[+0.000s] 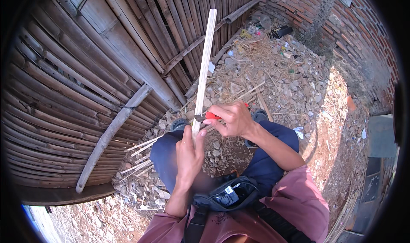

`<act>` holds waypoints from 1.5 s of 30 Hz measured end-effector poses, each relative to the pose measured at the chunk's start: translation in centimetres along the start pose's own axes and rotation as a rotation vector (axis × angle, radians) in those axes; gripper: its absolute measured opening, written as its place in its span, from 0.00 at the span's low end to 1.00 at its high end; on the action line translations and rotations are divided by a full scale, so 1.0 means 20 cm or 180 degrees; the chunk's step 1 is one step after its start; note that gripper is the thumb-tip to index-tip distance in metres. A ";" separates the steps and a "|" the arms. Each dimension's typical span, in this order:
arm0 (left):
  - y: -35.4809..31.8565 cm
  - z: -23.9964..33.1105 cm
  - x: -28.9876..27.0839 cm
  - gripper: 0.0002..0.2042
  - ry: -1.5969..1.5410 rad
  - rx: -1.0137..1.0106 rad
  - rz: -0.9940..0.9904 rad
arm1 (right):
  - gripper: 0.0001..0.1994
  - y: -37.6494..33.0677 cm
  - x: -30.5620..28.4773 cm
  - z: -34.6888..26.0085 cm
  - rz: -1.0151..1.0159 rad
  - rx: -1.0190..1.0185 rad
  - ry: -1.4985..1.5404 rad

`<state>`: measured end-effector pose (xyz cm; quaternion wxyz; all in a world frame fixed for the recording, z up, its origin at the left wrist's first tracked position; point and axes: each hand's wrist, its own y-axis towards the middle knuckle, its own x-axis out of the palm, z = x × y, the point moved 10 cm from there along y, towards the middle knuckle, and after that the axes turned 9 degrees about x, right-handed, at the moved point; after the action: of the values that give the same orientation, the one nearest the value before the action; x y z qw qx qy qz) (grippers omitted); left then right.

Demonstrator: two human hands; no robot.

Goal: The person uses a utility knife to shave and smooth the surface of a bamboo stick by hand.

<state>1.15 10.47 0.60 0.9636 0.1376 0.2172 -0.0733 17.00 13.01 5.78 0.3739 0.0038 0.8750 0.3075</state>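
Observation:
A long pale strip of split bamboo or wood [206, 59] stands nearly upright before me, leaning slightly right at its top. My left hand [189, 151] is closed around its lower end, thumb against the strip. In my right hand [232, 119] is a red-handled tool [211, 115], gripped with the fingers wrapped round it. Its dark head lies across the strip just above my left thumb and touches it. Whether that head is a knife blade I cannot make out. The end of the red handle pokes out behind my right knuckles.
More thin strips [143, 157] lie on the rubble by my left leg, others [252, 91] beyond my feet. A bamboo wall [106, 42] rises at left, a brick wall [354, 33] at far right. An open dark waist bag [228, 196] sits at my lap.

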 end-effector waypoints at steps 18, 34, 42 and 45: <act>-0.26 0.01 0.08 0.14 -0.0098 -0.0045 -0.0577 | 0.19 0.10 -0.51 0.65 0.1121 0.1341 0.0440; -0.07 0.02 -0.02 0.13 -0.0139 -0.0008 -0.0042 | 0.18 -0.03 -0.02 -0.05 -0.0075 -0.0435 0.0064; -0.04 0.06 -0.02 0.12 -0.0135 0.0046 0.0043 | 0.18 -0.06 0.02 -0.09 0.0031 -0.0453 0.0019; -0.05 0.04 -0.02 0.13 -0.0159 -0.0031 0.0060 | 0.18 -0.06 0.02 -0.10 0.0072 -0.0483 0.0007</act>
<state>0.85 9.29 1.29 0.9700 0.1331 0.1921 -0.0666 15.73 11.07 5.86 0.3686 -0.0150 0.8495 0.3772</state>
